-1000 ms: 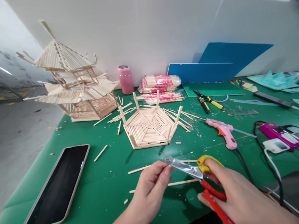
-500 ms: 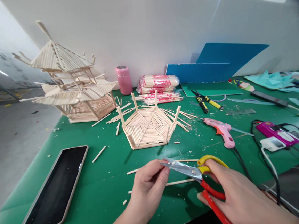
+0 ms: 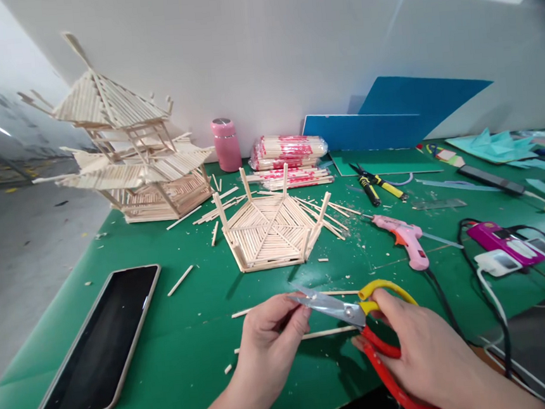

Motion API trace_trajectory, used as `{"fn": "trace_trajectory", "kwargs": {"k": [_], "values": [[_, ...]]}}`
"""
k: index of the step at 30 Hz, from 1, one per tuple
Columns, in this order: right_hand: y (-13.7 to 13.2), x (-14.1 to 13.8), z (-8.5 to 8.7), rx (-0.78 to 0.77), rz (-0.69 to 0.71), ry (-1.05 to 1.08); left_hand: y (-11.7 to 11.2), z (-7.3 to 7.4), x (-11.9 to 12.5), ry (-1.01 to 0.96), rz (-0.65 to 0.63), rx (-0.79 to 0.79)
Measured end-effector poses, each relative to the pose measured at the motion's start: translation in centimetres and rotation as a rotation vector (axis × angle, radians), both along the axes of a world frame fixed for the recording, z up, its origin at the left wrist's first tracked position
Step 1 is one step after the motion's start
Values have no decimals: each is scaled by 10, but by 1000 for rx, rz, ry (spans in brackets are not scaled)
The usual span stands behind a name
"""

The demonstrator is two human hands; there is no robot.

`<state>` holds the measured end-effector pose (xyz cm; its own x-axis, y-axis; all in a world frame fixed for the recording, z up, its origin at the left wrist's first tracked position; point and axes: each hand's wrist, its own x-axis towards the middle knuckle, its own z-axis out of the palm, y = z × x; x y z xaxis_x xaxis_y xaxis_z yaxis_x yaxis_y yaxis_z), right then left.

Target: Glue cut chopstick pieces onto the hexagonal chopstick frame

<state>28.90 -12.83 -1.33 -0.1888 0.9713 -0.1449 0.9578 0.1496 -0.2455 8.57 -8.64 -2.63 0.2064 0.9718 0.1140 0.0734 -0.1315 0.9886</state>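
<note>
My right hand (image 3: 421, 350) grips the red and yellow handles of a pair of scissors (image 3: 353, 315), whose metal blades point left toward my left hand (image 3: 270, 341). The left fingers are pinched together right at the blade tips; whatever they hold is too small to make out. Two thin wooden sticks (image 3: 329, 332) lie on the green mat (image 3: 184, 339) under and beside my hands. Farther back sits a hexagonal base of wooden sticks (image 3: 270, 230) with upright posts.
A stick pagoda model (image 3: 125, 154) stands back left. A phone (image 3: 97, 347) lies front left. A pink bottle (image 3: 226, 145), wrapped chopstick packs (image 3: 289, 152), pliers (image 3: 376, 186), a pink glue gun (image 3: 406, 238), a purple power strip (image 3: 502, 238) with cables, and blue boards (image 3: 389, 118) fill the back and right.
The scissor handles have drawn closer together in my right hand and the blades have closed near my left fingertips. My left hand has stayed in place.
</note>
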Motion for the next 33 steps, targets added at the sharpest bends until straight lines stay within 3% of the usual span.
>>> {"fn": "trace_trajectory", "kwargs": {"k": [5,9,15,20,23,25,27,29,33], "values": [[5,2,-1,-54,-65,73,1,1,1,-93,2,-112],[7,20,-1,-27,-177,171,1,3,2,-175,-30,-265],[12,76,-20,60,-280,-73,3,3,3,-379,-39,-461],[16,101,-32,264,-190,-171,3,12,3,-479,15,-545],[13,83,-20,418,-152,-149,-2,21,3,-460,90,-571],[9,55,-7,424,-126,75,-6,25,5,-453,98,-622],[4,22,6,233,-8,357,-10,27,7,-424,79,-650],[4,-9,15,76,132,509,-13,28,8,-382,45,-635],[18,-45,25,-30,283,507,-16,27,1,-318,34,-551]]}}
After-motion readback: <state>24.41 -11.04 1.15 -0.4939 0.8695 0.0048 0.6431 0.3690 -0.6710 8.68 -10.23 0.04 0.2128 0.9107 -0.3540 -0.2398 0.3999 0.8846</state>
